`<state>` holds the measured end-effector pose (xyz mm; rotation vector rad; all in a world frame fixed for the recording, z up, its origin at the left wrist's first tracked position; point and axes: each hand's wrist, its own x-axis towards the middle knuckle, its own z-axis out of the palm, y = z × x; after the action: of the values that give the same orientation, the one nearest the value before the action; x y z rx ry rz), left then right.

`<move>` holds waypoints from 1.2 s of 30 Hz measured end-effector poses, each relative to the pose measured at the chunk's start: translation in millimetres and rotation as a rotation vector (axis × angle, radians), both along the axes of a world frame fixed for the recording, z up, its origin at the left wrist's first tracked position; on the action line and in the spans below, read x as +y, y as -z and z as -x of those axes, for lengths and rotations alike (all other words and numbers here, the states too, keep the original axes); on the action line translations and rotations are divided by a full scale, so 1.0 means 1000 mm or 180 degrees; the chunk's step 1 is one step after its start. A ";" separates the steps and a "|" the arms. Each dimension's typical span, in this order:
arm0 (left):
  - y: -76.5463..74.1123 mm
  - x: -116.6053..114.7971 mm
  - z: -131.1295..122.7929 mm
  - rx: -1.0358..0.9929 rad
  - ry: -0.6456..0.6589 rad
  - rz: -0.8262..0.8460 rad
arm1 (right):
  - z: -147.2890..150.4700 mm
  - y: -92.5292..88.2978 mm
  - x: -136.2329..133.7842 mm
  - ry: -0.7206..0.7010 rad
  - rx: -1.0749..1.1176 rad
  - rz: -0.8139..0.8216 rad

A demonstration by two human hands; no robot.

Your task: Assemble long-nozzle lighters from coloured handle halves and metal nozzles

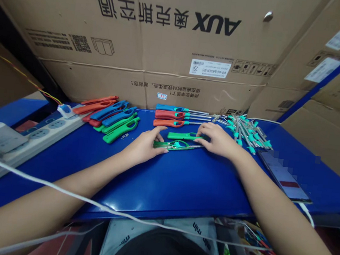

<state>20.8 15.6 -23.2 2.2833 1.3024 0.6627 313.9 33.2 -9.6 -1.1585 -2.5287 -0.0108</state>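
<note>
My left hand (146, 144) grips the handle end of an opened green long-necked lighter (176, 145), thumb below and fingers above. Its inner parts and a teal trigger show, and its metal tube points right. Just behind it lies a green handle shell (181, 136). My right hand (217, 139) has its thumb and bent fingers closed around the right end of that shell; the exact contact is partly hidden. The tube's tip reaches below the right thumb. Behind both hands, a row of blue, red and orange lighters (169, 115) lies with tubes to the right.
Handle shells (112, 115) in orange, blue and green lie at left, with small metal bits beside them. Metal tubes with teal parts (247, 131) are heaped at right, near a phone (284, 176). A power strip (35, 139) stands left; a white cable (109, 209) crosses in front. Cardboard (156, 38) walls the back.
</note>
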 end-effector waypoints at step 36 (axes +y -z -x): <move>0.000 -0.018 -0.007 0.0471 0.1181 -0.0982 | 0.025 -0.002 -0.018 -0.0985 0.0591 0.0424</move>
<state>28.2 -2.1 -22.9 2.7728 0.8401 0.6046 288.8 15.4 -7.8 -0.7610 -2.5416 0.3321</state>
